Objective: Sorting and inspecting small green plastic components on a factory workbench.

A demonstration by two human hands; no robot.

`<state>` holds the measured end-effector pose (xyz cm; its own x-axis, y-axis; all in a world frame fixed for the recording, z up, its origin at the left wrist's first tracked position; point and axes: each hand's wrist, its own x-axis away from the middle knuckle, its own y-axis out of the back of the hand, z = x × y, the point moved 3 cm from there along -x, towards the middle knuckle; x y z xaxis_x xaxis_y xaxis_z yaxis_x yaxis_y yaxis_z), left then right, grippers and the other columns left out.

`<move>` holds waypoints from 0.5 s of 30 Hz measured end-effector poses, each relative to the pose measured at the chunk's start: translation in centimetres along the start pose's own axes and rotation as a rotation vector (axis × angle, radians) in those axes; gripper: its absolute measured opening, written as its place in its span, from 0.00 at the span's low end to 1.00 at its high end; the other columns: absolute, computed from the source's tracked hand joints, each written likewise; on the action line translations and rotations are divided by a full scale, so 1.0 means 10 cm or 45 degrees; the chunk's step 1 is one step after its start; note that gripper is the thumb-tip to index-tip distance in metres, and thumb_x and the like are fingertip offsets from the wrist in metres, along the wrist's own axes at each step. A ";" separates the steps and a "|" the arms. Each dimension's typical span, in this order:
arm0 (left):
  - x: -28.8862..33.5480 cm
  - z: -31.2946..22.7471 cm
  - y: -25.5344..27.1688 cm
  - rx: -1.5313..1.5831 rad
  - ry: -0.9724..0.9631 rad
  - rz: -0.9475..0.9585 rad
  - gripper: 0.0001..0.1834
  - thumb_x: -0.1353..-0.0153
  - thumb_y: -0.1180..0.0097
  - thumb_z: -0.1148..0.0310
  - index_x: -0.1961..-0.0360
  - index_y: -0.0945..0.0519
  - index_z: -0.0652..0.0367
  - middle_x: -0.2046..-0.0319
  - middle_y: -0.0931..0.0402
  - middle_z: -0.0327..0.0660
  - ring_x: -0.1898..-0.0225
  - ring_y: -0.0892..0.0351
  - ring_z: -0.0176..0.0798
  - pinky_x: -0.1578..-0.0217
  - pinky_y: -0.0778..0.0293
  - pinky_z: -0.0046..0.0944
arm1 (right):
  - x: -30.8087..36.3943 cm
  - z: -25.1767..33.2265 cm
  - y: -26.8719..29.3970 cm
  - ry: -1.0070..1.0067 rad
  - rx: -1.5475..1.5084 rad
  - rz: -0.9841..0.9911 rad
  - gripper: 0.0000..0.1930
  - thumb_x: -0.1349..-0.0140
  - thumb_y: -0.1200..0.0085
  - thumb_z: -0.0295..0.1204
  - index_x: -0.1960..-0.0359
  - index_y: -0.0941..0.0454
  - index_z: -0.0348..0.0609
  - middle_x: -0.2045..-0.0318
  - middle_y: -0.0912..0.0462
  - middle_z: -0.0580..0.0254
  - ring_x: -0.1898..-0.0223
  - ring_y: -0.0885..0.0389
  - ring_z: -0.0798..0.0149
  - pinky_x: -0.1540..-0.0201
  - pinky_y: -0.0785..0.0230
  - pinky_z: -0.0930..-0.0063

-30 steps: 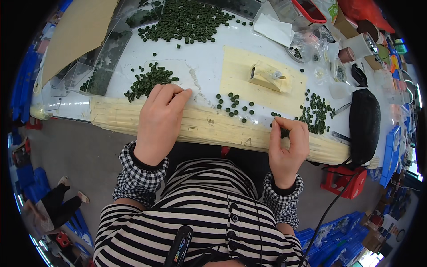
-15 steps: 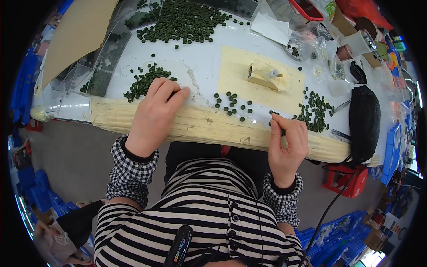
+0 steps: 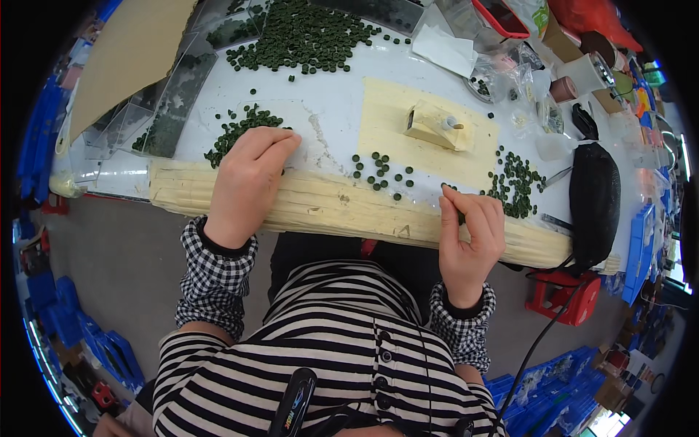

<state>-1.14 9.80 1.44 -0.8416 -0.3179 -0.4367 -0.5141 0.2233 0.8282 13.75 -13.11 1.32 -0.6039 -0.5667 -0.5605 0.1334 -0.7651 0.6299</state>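
My left hand (image 3: 251, 178) is closed, its fingers curled together beside a small pile of dark green round pieces (image 3: 244, 131). Whatever is in its fingertips is hidden. On the right, the thumb and forefinger of my right hand (image 3: 473, 240) pinch over the taped table edge. A small dark green disc (image 3: 444, 186) shows at the fingertips, and another dark bit sits behind the thumb. Between the hands lies a loose group of several green discs (image 3: 381, 169), apart from one another. A second spread of discs (image 3: 515, 186) lies just beyond my right hand.
A tape-wrapped block with a small peg (image 3: 440, 127) stands on a yellow taped sheet (image 3: 378, 109). Farther back is a large heap of green discs (image 3: 306, 33). Clear plastic boxes (image 3: 171, 109) stand left; a black wrapped bundle (image 3: 595, 204) and tweezers (image 3: 559, 175) lie right.
My left hand has shifted slightly left and its fingers have drawn closer together. My right hand stays almost in place, still pinching.
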 end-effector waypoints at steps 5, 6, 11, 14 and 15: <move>0.00 0.16 0.04 0.556 0.375 -0.287 0.10 0.42 0.44 0.82 0.58 0.19 0.66 0.61 0.19 0.43 0.60 0.20 0.38 0.57 0.26 0.31 | 0.00 0.02 -0.01 -0.027 -0.025 0.022 0.10 0.51 0.37 0.17 0.65 0.18 0.38 0.71 0.20 0.59 0.68 0.24 0.57 0.63 0.31 0.68; 0.01 0.20 0.03 0.764 0.477 -0.379 0.09 0.40 0.44 0.81 0.59 0.19 0.67 0.61 0.19 0.43 0.60 0.20 0.36 0.57 0.26 0.29 | 0.00 0.02 -0.01 -0.040 -0.041 0.031 0.11 0.51 0.38 0.17 0.64 0.18 0.38 0.70 0.20 0.58 0.68 0.24 0.57 0.63 0.31 0.68; 0.04 0.42 0.00 2.340 0.931 -0.604 0.14 0.36 0.47 0.78 0.49 0.26 0.69 0.53 0.24 0.48 0.47 0.26 0.38 0.51 0.26 0.29 | 0.01 0.01 -0.02 -0.046 -0.042 0.022 0.11 0.51 0.39 0.15 0.64 0.18 0.37 0.70 0.20 0.58 0.67 0.24 0.57 0.63 0.31 0.68; 0.00 0.43 -0.05 2.923 0.965 -0.639 0.11 0.34 0.51 0.77 0.52 0.28 0.69 0.56 0.29 0.47 0.47 0.30 0.42 0.51 0.26 0.34 | 0.00 0.01 -0.01 -0.040 -0.031 0.012 0.12 0.51 0.39 0.14 0.64 0.18 0.38 0.71 0.20 0.58 0.67 0.25 0.57 0.63 0.31 0.68; -0.02 0.42 -0.06 3.070 0.960 -0.635 0.10 0.33 0.52 0.77 0.53 0.28 0.69 0.57 0.29 0.47 0.48 0.30 0.43 0.51 0.26 0.34 | 0.00 0.01 -0.01 -0.037 -0.030 0.008 0.12 0.51 0.39 0.14 0.64 0.18 0.38 0.71 0.20 0.58 0.67 0.25 0.57 0.63 0.31 0.68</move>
<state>-1.40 13.63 -0.47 -0.7754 -0.6087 0.1679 -0.2267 0.0201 -0.9738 13.64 -13.02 1.32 -0.6253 -0.5630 -0.5404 0.1557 -0.7686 0.6205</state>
